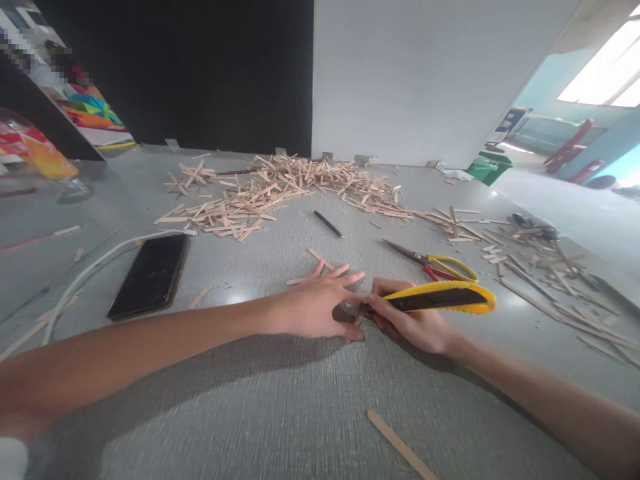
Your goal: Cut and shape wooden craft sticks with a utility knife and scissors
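My right hand (413, 320) is closed around a yellow and black utility knife (440, 298), its front end pointing left and down at the table. My left hand (315, 300) rests on the tabletop with three fingers spread. Its index finger and thumb curve around a short piece of wooden craft stick (359, 321), steadying it at the knife's front end. The blade itself is mostly hidden by my fingers. Beyond the left fingers lies another craft stick (315, 254), partly covered. Scissors (430, 261) with yellow and red handles lie just past my right hand.
A heap of craft sticks (285, 180) spreads along the back panel. A black pen (328, 224) lies before it. Left are a phone (150, 277), a white cable (75, 280) and a plastic bottle (43, 150). Wood strips (565, 287) scatter at right; a single stick (400, 443) lies in front.
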`<state>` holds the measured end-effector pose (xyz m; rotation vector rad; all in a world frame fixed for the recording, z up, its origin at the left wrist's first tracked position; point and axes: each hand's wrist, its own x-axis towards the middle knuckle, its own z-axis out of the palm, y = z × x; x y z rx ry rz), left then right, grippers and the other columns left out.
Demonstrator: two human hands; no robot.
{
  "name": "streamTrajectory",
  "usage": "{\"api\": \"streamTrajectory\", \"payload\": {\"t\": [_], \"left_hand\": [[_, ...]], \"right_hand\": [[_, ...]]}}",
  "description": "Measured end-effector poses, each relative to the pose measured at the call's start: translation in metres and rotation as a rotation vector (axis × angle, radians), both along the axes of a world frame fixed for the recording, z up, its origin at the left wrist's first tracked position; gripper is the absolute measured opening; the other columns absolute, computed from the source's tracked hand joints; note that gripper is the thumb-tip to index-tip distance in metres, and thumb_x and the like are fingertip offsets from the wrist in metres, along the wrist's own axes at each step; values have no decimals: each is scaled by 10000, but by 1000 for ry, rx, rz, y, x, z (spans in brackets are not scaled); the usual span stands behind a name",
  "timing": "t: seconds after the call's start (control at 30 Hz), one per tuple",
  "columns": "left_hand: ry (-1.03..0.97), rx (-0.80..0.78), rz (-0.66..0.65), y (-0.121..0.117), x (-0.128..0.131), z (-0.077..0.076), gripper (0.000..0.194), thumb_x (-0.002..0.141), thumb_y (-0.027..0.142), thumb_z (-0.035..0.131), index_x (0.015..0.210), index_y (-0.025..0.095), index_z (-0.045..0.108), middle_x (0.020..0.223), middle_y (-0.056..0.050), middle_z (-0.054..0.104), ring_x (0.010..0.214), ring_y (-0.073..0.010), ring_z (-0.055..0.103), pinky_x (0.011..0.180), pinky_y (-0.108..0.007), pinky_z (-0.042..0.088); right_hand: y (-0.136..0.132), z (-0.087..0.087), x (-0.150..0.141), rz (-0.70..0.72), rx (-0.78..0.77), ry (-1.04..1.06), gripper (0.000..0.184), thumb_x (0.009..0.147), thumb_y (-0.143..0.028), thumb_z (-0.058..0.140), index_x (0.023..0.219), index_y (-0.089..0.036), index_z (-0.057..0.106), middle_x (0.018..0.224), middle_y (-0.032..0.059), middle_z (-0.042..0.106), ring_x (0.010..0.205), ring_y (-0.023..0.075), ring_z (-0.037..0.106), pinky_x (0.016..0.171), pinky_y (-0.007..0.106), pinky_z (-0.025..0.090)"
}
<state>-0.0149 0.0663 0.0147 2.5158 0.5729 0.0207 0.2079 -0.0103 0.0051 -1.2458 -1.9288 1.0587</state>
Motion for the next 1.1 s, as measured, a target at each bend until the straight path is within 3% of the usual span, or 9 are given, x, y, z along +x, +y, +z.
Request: {"api": "streamTrajectory", "payload": {"t": [0.2,0.33,0.4,0.53,0.63,0.7,0.8,0.93,1.1], "left_hand": [[-78,39,47,-5,-1,1,714,883,591,748,1501,304,535,1665,-160,378,1572,-439,230,1210,-770,37],[-158,89,79,-10,1,5,490,892,590,738,1246,252,718,1435,-136,639,1420,-405,496,1234,-698,145],[-207,70,95,-13,3,9,316,886,497,780,1067,240,764,1281,-96,718,1301,-362,595,1195,-627,294],[-270,-151,161,-19,6,18,102,900,264,743,828,198,714,916,-33,751,921,-242,706,855,-382,526],[-292,-498,256,-25,5,26,36,943,206,626,969,198,650,824,-1,731,701,-172,681,673,-298,513],[-278,-589,296,-29,4,30,110,985,257,586,1078,203,608,825,-2,732,680,-169,682,663,-296,517],[-236,-279,309,-36,4,30,289,1016,418,593,1202,200,629,883,-45,729,794,-221,692,750,-355,520],[-158,105,81,-45,6,17,546,909,571,730,1326,224,664,1110,-116,663,1031,-309,633,878,-433,517],[-108,179,33,-50,4,13,104,954,255,714,1034,192,734,1061,-80,652,1023,-271,634,871,-385,508]], "right_hand": [[-1,-2,-1,-52,-127,155,422,1041,-550,551,792,-210,558,599,-39,565,478,100,473,442,230,352],[0,-2,-1,-96,-171,253,433,1023,-566,578,775,-214,531,571,-43,578,444,92,471,420,213,340],[1,-4,-1,-119,-163,274,421,1014,-566,592,791,-212,544,571,-44,584,432,89,467,412,207,343],[-2,-3,-3,-182,-146,353,416,995,-569,616,791,-212,554,573,-43,588,411,91,475,385,203,353],[-5,8,-2,-208,-94,391,355,1000,-554,614,910,-211,615,553,-52,581,397,96,467,379,207,347],[-7,20,2,-214,-35,390,338,1024,-542,578,1036,-212,654,535,-56,578,368,93,427,359,211,315],[-7,41,8,-284,103,300,311,1027,-513,589,1016,-219,687,562,-37,597,370,90,415,350,225,325],[0,60,14,-407,274,157,240,946,-422,734,1069,-262,605,641,-45,618,432,110,533,402,228,444],[6,71,23,-219,115,236,369,973,-404,691,1235,-282,462,1141,88,690,682,168,729,474,245,562]]}}
